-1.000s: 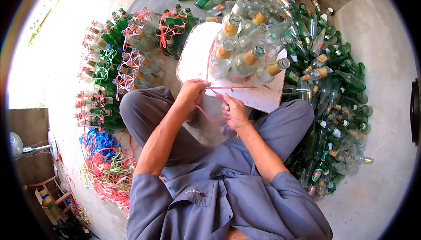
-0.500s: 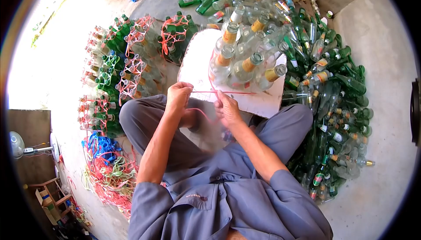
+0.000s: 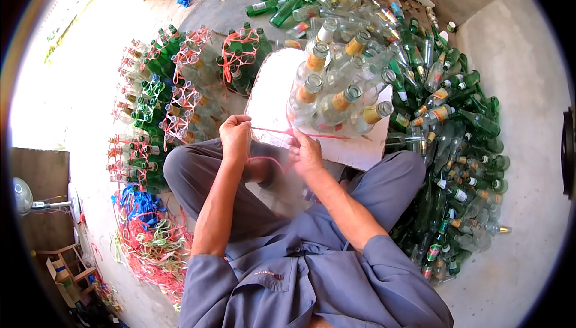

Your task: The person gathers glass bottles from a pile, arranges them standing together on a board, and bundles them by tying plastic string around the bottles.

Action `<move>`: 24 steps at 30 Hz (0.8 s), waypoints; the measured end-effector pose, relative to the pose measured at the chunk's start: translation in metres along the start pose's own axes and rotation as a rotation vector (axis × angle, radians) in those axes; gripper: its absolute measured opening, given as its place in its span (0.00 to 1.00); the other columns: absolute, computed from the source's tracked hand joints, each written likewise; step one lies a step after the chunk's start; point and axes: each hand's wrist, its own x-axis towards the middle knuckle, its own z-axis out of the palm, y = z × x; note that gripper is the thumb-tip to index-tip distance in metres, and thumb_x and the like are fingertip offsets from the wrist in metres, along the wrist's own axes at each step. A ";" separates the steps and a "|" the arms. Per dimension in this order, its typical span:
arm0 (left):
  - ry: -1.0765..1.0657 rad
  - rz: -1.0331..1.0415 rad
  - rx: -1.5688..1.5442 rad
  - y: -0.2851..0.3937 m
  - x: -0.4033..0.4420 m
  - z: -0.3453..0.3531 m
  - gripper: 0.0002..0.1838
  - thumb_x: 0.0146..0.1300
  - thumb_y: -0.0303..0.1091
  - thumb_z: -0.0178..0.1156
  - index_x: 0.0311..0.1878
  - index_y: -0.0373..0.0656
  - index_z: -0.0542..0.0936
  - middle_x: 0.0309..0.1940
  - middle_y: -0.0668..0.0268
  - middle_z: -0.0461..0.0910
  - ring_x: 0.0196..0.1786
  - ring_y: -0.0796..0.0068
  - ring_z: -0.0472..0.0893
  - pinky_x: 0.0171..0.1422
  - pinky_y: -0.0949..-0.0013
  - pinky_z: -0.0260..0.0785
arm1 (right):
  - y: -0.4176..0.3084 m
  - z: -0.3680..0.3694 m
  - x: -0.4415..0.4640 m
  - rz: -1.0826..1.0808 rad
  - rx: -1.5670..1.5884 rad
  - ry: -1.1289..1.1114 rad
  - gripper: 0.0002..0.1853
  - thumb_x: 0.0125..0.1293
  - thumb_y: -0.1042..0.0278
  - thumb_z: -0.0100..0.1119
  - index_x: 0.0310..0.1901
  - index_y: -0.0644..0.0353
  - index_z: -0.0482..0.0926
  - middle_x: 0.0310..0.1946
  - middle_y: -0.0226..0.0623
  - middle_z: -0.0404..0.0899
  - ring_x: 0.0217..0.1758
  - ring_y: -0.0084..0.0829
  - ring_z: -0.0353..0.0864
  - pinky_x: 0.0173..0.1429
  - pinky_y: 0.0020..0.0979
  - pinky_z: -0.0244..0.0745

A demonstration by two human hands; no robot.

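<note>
A red plastic string (image 3: 270, 130) runs between my two hands over the near edge of a white board (image 3: 268, 91). My left hand (image 3: 235, 138) pinches one end of it near my left knee. My right hand (image 3: 306, 153) has its fingers closed on the string by the board's edge, and a short end sticks out past it to the right. A slack loop hangs below, between the hands. Clear glass bottles (image 3: 327, 109) with gold neck labels stand upright in a group on the board, just beyond my right hand. The string's far part is partly hidden by the bottles.
Green and clear bottles (image 3: 157, 109), bound with red string, stand at the left. A large heap of loose bottles (image 3: 447, 112) lies along the right and far side. Tangled red and blue strings (image 3: 150, 244) lie by my left leg. A fan (image 3: 24, 196) stands further left.
My left hand has moved slightly left and my right hand a little downward, both still holding the string. The view has shifted slightly.
</note>
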 end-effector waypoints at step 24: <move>-0.408 -0.157 0.193 -0.005 -0.012 0.050 0.15 0.61 0.32 0.62 0.48 0.33 0.79 0.31 0.66 0.82 0.19 0.86 0.72 0.20 0.80 0.60 | 0.024 -0.005 0.018 0.008 0.001 -0.077 0.08 0.65 0.67 0.59 0.32 0.62 0.81 0.20 0.26 0.75 0.13 0.14 0.64 0.15 0.18 0.51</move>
